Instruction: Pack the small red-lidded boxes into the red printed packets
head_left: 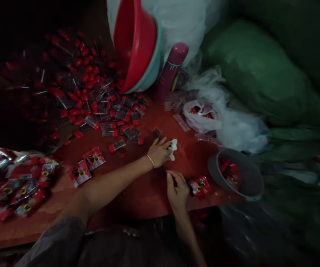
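Observation:
My left hand [159,152], with a gold-coloured bangle [150,161] at the wrist, lies over the red tabletop [149,193]. Its fingers are stretched out, and their tips touch or overlap a small white, lobed piece [173,146]. Just beyond those fingers is a small dark piece [157,132]. Nearer to me, my right hand [178,189] is raised with its fingers curled and thumb against them. Whatever it may hold is hidden. Close to its right side lies a shiny red printed packet [200,186].
Red-capped clear packs [110,129] are heaped at left, beside a tilted red basin [146,40]. Two printed red cards [79,173] and piled packets [23,185] lie front left. A grey bowl [253,178], white plastic bag [201,124] and purple-pink bottle [171,70] stand right.

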A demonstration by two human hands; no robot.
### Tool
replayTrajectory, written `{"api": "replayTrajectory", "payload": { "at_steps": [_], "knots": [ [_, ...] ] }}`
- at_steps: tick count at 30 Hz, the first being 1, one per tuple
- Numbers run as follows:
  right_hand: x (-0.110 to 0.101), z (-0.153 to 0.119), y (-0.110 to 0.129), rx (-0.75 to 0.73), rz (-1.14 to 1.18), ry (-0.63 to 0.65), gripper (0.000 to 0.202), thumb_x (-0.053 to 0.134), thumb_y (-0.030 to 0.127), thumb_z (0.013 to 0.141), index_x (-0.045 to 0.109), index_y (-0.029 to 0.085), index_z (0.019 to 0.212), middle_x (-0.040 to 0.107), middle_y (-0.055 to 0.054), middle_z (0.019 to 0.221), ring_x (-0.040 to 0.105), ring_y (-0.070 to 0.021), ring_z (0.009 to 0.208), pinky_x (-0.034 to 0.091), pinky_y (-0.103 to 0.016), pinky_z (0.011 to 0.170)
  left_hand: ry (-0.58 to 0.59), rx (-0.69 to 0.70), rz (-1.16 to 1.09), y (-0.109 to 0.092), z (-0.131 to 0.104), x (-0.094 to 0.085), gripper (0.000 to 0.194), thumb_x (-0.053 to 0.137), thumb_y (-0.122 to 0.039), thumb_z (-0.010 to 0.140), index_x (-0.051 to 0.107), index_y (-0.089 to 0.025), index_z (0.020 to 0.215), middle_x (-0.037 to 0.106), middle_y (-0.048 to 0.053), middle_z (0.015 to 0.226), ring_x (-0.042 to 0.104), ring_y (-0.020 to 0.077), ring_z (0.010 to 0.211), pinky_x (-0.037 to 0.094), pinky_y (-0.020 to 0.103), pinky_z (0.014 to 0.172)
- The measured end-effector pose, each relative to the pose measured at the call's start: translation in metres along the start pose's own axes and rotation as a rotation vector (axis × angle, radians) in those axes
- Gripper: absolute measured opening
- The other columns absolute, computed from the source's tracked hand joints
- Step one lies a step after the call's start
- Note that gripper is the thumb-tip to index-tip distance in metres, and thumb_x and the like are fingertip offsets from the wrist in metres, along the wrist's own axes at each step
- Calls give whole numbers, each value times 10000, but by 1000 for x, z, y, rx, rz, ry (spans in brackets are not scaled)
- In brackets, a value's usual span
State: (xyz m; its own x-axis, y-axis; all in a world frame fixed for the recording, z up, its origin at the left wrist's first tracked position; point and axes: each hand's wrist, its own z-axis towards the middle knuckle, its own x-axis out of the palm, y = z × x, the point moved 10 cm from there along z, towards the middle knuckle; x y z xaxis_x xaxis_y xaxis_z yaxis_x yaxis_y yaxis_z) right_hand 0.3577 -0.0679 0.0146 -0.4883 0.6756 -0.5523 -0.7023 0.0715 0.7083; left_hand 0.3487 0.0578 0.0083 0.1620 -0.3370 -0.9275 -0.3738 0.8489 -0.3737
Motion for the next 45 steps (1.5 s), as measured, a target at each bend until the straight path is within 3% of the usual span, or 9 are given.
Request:
{"api": "replayTrajectory", "payload": {
  "at_steps": [5, 11, 16, 21, 28, 32, 37, 41, 45],
  "knots": [
    [7, -2, -4, -6, 11, 69, 182, 482, 270, 866, 638, 179, 889, 662, -80, 841, 612, -196, 785, 492, -343, 723, 8, -57, -18, 5, -1, 6, 350, 560, -359, 796, 598, -242, 1124, 475, 79, 1348, 253, 293, 1339, 211, 502, 1074],
    [5, -2, -2, -47, 0, 44, 164, 493, 258, 859, 635, 177, 870, 666, -90, 819, 614, -197, 756, 497, -345, 704, -232, -59, -105, 9, -53, -44, 500, 532, -393, 814, 476, -199, 1272, 467, 91, 1363, 315, 250, 1319, 250, 427, 1077],
    [10, -1, -1, -38, -58, 74, 224, 479, 316, 864, 649, 171, 849, 677, -96, 814, 621, -207, 750, 490, -352, 701, -427, -270, -59, 69, -130, -96, 243, 456, -328, 869, 680, -233, 883, 701, 12, 1011, 519, 191, 1158, 338, 372, 1020],
    [15, 0, -1, -25, -117, 93, 295, 458, 381, 868, 657, 164, 838, 681, -96, 815, 625, -210, 749, 479, -346, 698, -324, -688, 64, 144, -177, -108, 283, 417, -308, 869, 655, -239, 1004, 717, 46, 926, 659, 206, 835, 486, 322, 719],
    [17, -2, 8, -73, -156, 65, 272, 470, 362, 866, 653, 161, 869, 674, -99, 829, 619, -203, 749, 487, -340, 701, -280, -818, 180, 170, -204, -134, 301, 422, -340, 851, 652, -261, 1028, 722, 43, 922, 662, 214, 825, 472, 306, 700],
    [52, 16, 67, -246, -119, 184, 240, 464, 310, 871, 623, 174, 989, 658, -101, 924, 606, -212, 858, 489, -354, 773, -245, -758, 154, 169, -228, -128, 283, 481, -373, 825, 661, -249, 1004, 706, 38, 993, 642, 192, 902, 467, 296, 795],
    [145, 39, 142, -521, -207, 475, 397, 433, 298, 886, 486, 156, 1253, 512, -118, 1299, 434, -280, 1206, 372, -452, 982, -300, -638, 265, 150, -251, -114, 316, 435, -366, 857, 668, -230, 1023, 620, 84, 1177, 505, 239, 1156, 380, 397, 974],
    [194, 36, 146, -566, -278, 607, 424, 417, 297, 897, 454, 155, 1295, 468, -114, 1350, 317, -307, 1300, 250, -538, 1046, -327, -652, 297, 150, -261, -102, 366, 427, -396, 858, 628, -230, 1113, 570, 108, 1245, 429, 295, 1230, 363, 461, 981],
    [188, 21, 130, -512, -301, 610, 421, 390, 286, 906, 440, 173, 1309, 482, -103, 1341, 314, -301, 1305, 274, -544, 1028, -275, -649, 272, 151, -257, -87, 357, 495, -386, 826, 616, -245, 1131, 495, 101, 1334, 361, 313, 1283, 312, 484, 1022]
  ]
}}
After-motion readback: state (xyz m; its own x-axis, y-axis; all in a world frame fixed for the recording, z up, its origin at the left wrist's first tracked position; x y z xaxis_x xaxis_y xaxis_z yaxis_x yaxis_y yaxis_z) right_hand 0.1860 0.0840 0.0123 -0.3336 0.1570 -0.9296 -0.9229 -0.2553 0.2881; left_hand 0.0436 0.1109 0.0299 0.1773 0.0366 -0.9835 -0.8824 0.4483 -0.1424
